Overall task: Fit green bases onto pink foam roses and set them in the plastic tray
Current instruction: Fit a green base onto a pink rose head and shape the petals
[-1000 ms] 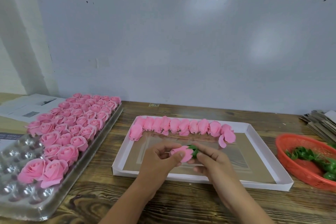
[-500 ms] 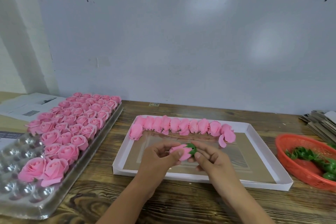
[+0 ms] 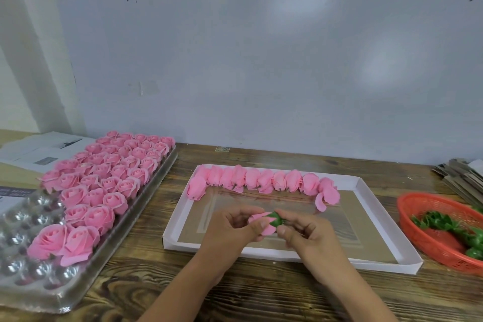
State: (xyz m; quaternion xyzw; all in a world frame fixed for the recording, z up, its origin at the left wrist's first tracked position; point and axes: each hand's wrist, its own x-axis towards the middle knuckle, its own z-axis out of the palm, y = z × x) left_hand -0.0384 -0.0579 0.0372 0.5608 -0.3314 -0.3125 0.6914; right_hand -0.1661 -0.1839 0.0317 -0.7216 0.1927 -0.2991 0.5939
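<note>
A wooden table (image 3: 146,293) is running across the lower frame under a pale wall board (image 3: 261,68). At lower left a clear tray (image 3: 34,298) is filling up with finished roses (image 3: 104,180), its nearest cups lying bare. At centre a white box lid (image 3: 366,193) is holding a row of bare roses (image 3: 261,181) along its far edge. Just in front of them, the left hand (image 3: 230,230) is curling its fingers round a rose (image 3: 262,225), while the right hand (image 3: 308,232) is pinching a green base (image 3: 276,219) against the rose's bottom. At right a red basket (image 3: 428,240) is keeping spare bases (image 3: 449,225). The foam is looking light and easily crushed, so holding it low around the bud, away from the petal edges, is probably safest; the base seems stiffer.
</note>
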